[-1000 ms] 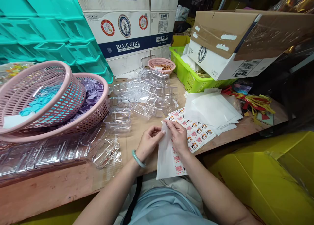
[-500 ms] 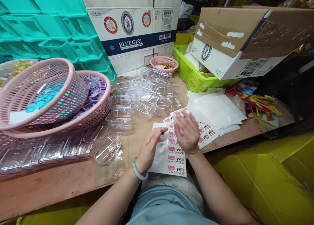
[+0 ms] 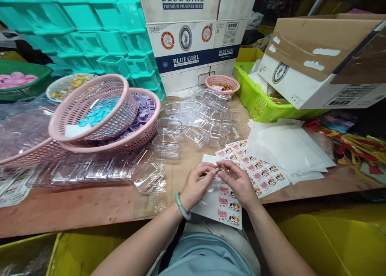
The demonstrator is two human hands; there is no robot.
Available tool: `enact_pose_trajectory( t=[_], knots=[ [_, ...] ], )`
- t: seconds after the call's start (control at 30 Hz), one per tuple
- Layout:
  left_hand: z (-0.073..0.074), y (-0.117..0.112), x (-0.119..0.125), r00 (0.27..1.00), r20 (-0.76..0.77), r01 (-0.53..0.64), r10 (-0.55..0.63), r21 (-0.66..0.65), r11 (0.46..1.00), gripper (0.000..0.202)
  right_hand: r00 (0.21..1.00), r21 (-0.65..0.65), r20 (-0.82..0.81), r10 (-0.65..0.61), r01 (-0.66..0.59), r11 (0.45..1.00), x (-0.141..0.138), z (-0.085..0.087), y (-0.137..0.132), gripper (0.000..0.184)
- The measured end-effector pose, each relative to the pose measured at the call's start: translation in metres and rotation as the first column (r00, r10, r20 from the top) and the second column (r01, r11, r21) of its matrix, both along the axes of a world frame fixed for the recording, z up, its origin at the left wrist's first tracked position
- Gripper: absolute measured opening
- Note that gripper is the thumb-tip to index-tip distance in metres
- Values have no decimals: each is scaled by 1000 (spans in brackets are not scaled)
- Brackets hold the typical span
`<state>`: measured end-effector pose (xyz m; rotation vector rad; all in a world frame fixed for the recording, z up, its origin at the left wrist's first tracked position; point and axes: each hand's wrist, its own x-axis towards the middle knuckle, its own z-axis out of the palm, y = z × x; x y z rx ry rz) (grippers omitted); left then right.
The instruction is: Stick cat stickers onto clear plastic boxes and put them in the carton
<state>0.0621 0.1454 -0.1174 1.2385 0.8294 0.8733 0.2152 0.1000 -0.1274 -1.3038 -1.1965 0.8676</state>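
- I'm seeing both hands meeting just above the front edge of the table [image 3: 90, 205], fingertips pinched together over a sticker sheet [image 3: 224, 205].
- The left hand [image 3: 197, 183], with a green bangle [image 3: 182, 200] on its wrist, is pinching something tiny against the right hand [image 3: 239, 181]. Looks like one small sticker [image 3: 221, 169] caught between the thumbs and forefingers, but it's too small for me to be sure who's really gripping it.
- That sticker sheet is lying at the front edge and hanging a bit over it, partly under both hands.
- A second sheet of stickers [image 3: 262, 173] is lying just to the right of it, tucked under a stack of white papers [image 3: 289, 147] toward the right end of the table.
- Clear plastic boxes [image 3: 196, 119] are piling up in the middle toward the back edge, with more clear plastic lids [image 3: 90, 169] lined up along the left front.
- Two pink baskets [image 3: 99, 107] are sitting stacked on the left side, holding blue and purple bits.
- A green basket [image 3: 256, 95] is sitting at the back right, with an open cardboard box [image 3: 316, 59] resting on it.
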Motion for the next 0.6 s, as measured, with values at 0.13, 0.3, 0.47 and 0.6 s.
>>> enact_pose_trajectory(
  t=[0.13,0.3,0.47,0.6],
  knots=[
    [-1,-3,-6,986,-166,39,-12,165,986,24,991,37,-8,-136,136,990,-6,2,4,10],
    [0,-8,-69,815,-420,5,399,694,720,29,833,-53,-391,-392,405,913,9,1,3,16],
    [3,-5,-143,535,-430,38,728,872,487,28,752,-160,-522,-402,377,912,16,-1,3,25],
    [-1,-1,-138,562,-451,70,693,861,503,24,778,-159,-521,-352,316,935,1,-1,4,27]
  ],
)
